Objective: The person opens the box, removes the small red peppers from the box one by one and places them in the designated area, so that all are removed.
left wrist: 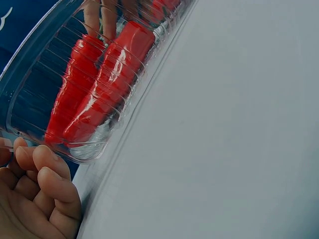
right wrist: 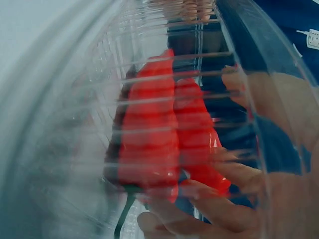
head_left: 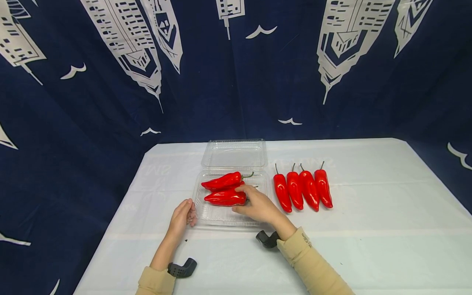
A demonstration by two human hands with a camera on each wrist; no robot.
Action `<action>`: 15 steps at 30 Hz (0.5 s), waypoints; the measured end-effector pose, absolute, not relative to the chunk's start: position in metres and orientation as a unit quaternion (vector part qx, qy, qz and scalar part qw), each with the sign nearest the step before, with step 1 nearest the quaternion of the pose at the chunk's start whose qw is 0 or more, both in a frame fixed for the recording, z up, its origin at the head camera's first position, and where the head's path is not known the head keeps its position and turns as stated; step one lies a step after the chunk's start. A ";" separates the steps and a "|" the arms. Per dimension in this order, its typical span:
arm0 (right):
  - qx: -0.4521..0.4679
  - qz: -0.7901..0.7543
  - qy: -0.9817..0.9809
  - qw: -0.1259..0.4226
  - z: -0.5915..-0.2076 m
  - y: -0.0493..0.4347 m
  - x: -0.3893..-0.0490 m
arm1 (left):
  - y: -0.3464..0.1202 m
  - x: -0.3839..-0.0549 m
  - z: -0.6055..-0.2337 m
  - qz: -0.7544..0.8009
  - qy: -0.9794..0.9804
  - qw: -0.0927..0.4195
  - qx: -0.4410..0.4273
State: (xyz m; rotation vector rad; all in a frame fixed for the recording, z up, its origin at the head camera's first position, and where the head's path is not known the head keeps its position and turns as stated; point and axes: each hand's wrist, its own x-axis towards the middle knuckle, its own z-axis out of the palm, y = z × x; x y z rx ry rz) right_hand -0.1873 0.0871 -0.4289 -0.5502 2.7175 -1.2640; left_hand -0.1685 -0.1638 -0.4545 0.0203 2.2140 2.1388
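Observation:
A clear plastic clamshell container (head_left: 221, 219) lies on the table with its lid (head_left: 236, 155) folded back. My left hand (head_left: 183, 215) is at its left side, fingers curled at the rim (left wrist: 35, 137) in the left wrist view. Three glossy red chili peppers lie inside: a far one (head_left: 221, 180), a middle one partly hidden, and a near one (head_left: 225, 198). My right hand (head_left: 258, 207) reaches in over their stem ends. Its fingers (right wrist: 214, 204) touch the peppers, while the thumb (right wrist: 234, 79) stands apart from the near pepper in the right wrist view.
Several more red peppers (head_left: 309, 190) lie in a row right of the container, stems pointing away. The table (head_left: 387, 246) has a white cover. A dark blue curtain (head_left: 239, 102) with white building prints hangs behind it. Black wrist devices (head_left: 183, 268) sit at both wrists.

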 end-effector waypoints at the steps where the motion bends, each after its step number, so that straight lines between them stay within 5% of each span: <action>1: -0.183 -0.414 0.890 0.048 -0.429 0.087 -0.187 | -0.164 -0.169 -0.455 0.695 0.718 0.032 0.006; 15: -0.207 -0.413 0.885 0.057 -0.429 0.088 -0.187 | -0.164 -0.169 -0.454 0.693 0.720 0.035 0.010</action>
